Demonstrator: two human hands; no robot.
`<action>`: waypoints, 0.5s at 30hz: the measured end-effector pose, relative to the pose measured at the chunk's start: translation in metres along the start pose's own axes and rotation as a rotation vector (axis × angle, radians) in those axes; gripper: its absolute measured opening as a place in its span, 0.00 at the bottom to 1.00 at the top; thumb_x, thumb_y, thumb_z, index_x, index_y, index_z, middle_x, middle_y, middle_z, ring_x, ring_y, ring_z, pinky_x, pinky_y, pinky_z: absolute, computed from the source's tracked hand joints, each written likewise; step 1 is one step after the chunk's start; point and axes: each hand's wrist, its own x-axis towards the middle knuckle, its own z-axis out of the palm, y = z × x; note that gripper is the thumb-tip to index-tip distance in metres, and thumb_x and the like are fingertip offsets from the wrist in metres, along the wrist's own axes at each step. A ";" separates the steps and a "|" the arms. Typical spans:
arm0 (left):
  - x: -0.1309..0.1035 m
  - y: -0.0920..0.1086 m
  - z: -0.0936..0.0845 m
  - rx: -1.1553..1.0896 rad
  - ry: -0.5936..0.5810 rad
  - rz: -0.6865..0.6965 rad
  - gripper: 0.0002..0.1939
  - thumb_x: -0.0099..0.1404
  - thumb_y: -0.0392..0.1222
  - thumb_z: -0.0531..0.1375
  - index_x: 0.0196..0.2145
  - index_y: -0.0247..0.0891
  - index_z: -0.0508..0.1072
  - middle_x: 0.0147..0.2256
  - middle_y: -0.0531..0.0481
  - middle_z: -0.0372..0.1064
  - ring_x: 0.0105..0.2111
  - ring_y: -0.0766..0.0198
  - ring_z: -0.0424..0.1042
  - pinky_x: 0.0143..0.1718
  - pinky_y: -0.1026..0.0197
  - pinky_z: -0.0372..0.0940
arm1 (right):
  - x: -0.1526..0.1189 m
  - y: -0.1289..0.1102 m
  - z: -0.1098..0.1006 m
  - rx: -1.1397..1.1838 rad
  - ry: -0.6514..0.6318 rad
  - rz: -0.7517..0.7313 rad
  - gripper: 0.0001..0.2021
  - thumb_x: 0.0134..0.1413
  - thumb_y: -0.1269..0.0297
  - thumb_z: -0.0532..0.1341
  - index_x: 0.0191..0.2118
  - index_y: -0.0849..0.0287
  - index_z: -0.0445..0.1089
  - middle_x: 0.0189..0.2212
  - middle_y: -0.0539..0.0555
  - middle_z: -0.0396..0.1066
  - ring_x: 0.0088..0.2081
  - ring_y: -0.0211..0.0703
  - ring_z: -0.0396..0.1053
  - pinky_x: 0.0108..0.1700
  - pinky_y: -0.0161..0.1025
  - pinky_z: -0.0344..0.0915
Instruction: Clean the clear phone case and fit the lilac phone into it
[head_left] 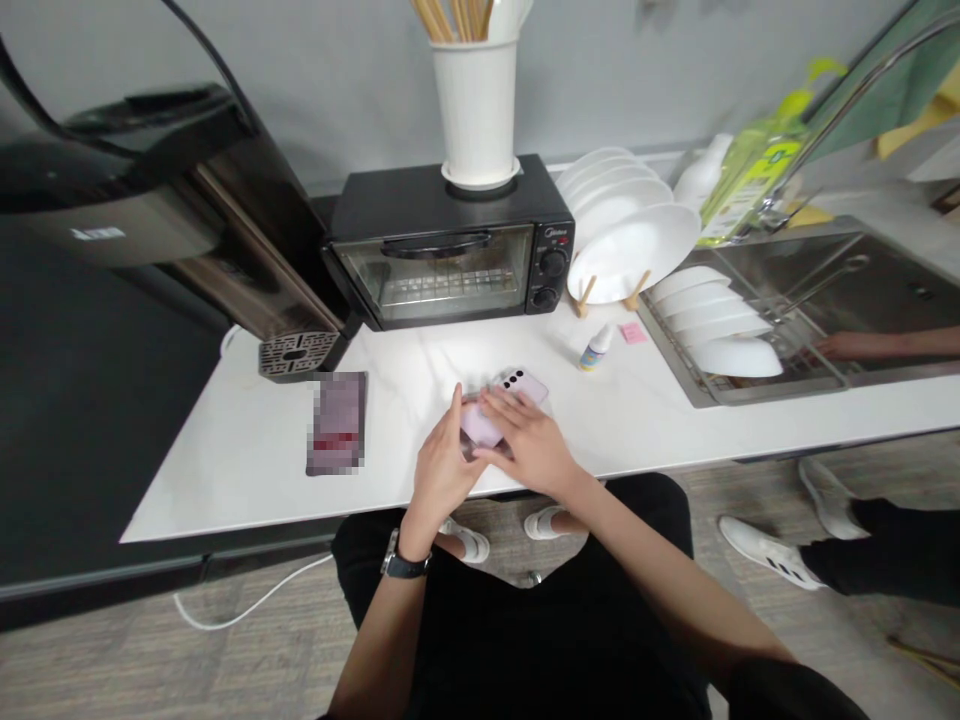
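A lilac phone point(484, 426) with dark camera lenses lies on the white countertop, partly covered by my hands. Around it shows a see-through, greyish edge that I cannot make out clearly. At its left end, my left hand point(444, 468) holds the phone between the thumb and fingers. My right hand point(534, 446) grips it from above, its fingers laid across the back and its thumb at the near edge. A small white spray bottle point(597, 348) stands to the right, beside a pink paper square point(632, 333).
A pixelated phone-like rectangle point(337, 425) lies left, near a drinks machine point(247, 230). Behind are a toaster oven point(450, 270), a utensil holder point(478, 110) and racked plates point(630, 245). Another person's hand point(844, 346) reaches into the sink point(889, 290), near stacked bowls point(712, 312).
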 end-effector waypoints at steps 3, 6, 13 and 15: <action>0.000 -0.002 0.000 0.002 -0.004 0.016 0.56 0.68 0.44 0.68 0.80 0.53 0.36 0.69 0.43 0.67 0.66 0.47 0.72 0.67 0.43 0.70 | -0.017 -0.020 0.000 0.065 -0.056 -0.126 0.34 0.73 0.44 0.60 0.75 0.58 0.62 0.72 0.59 0.66 0.74 0.55 0.61 0.76 0.58 0.60; 0.001 0.003 -0.001 0.003 -0.011 0.008 0.56 0.69 0.45 0.69 0.80 0.50 0.36 0.69 0.42 0.68 0.67 0.43 0.71 0.67 0.40 0.69 | -0.032 -0.009 -0.013 0.055 -0.045 -0.070 0.30 0.76 0.47 0.57 0.74 0.56 0.63 0.72 0.57 0.66 0.74 0.53 0.62 0.77 0.57 0.59; 0.002 0.006 0.000 0.008 -0.006 -0.022 0.59 0.66 0.49 0.72 0.80 0.47 0.37 0.68 0.42 0.69 0.66 0.43 0.71 0.68 0.39 0.68 | 0.001 0.025 -0.009 -0.028 0.022 0.114 0.33 0.75 0.47 0.58 0.74 0.66 0.63 0.73 0.67 0.61 0.75 0.65 0.57 0.75 0.68 0.57; 0.001 0.002 0.000 0.011 -0.012 -0.002 0.57 0.68 0.48 0.70 0.80 0.47 0.36 0.69 0.41 0.67 0.68 0.43 0.70 0.69 0.40 0.68 | 0.009 0.010 0.001 0.009 0.007 0.041 0.35 0.73 0.45 0.59 0.75 0.64 0.61 0.73 0.67 0.62 0.75 0.62 0.58 0.77 0.65 0.56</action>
